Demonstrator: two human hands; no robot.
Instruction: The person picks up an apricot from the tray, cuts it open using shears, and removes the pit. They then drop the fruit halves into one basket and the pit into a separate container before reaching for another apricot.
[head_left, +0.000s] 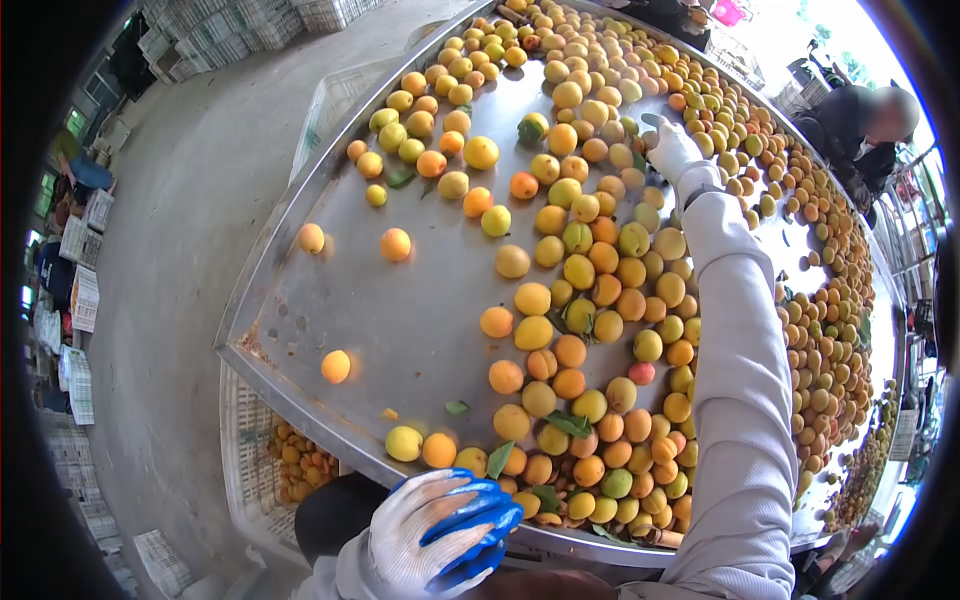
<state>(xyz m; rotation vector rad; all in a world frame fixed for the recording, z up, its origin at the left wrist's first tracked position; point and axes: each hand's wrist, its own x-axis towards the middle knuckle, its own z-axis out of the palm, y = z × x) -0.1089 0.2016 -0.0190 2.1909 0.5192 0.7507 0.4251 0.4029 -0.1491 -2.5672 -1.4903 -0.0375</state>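
My right hand (674, 150), in a white glove, reaches far over the metal sorting table (440, 325). Its fingers look closed on a small green leaf (652, 120), with apricots (600, 150) all around. My left hand (445, 530) is near the table's front edge, in a white glove with blue coating. Its fingers are curled together, and whatever may be inside is hidden. Close beyond it lie a yellow apricot (404, 443) and an orange apricot (439, 450). A loose leaf (501, 459) rests among the fruit there.
A raised rim (290, 395) borders the table. Below its left corner stands a plastic crate (240, 450) with apricots inside. Another person (850, 130) is at the far right side. Stacked crates (215, 35) stand on the concrete floor (170, 300). More apricots (830, 330) cover the right side.
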